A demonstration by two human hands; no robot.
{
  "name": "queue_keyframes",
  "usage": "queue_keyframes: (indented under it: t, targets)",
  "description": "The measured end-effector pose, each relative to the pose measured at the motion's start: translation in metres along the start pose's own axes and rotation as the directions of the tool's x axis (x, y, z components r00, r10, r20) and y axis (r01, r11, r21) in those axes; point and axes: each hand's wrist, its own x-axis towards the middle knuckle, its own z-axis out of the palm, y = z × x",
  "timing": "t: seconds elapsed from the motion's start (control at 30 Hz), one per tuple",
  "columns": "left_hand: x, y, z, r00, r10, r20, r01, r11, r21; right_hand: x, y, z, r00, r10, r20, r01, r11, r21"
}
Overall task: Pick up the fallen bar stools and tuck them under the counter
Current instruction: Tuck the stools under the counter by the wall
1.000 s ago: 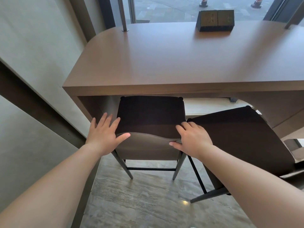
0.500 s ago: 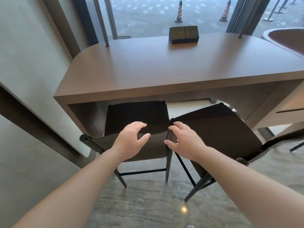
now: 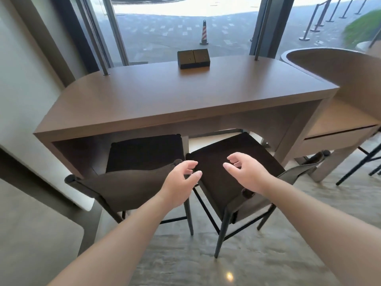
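1. Two bar stools upright at wooden counter (image 3: 185, 96), seats partly under its front edge.
2. Left stool (image 3: 142, 153): dark seat tucked under counter, low grey backrest toward camera.
3. Right stool (image 3: 231, 168): angled, seat only partly under counter, backrest sticking out to the right.
4. Left hand (image 3: 177, 182): held above gap between the two stools, fingers loosely curled, thumb apart, gripping nothing; contact with left stool's backrest corner unclear.
5. Right hand (image 3: 245, 172): hovering above right stool's seat, fingers loosely bent, holding nothing.
6. Dark socket box (image 3: 193, 58) on counter top, far side near window.
7. Striped traffic cone (image 3: 204, 33) outside on pavement, behind glass.
8. Second, rounded counter (image 3: 338, 65) at right.
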Motion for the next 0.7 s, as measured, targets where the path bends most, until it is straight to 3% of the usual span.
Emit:
queue_keyframes:
  t: [0.23, 0.43, 0.57, 0.7]
  targets:
    - [0.012, 0.055, 0.096, 0.975, -0.211, -0.076, 0.18, 0.939, -0.294, 0.013, 0.08, -0.053, 0.998, 0.008, 0.055, -0.016, 0.989, 0.145]
    - [0.027, 0.086, 0.182, 0.943, -0.305, -0.131, 0.262, 0.927, -0.269, 0.027, 0.164, -0.105, 0.992, -0.023, 0.125, 0.01, 0.995, 0.099]
    - [0.032, 0.093, 0.221, 0.922, -0.348, -0.167, 0.34, 0.937, -0.079, 0.041, 0.202, -0.131, 0.988, -0.068, 0.14, 0.081, 0.993, -0.087]
    - [0.034, 0.089, 0.231, 0.928, -0.319, -0.191, 0.369, 0.858, 0.357, 0.063, 0.232, -0.149, 0.984, -0.104, 0.144, 0.144, 0.943, -0.3]
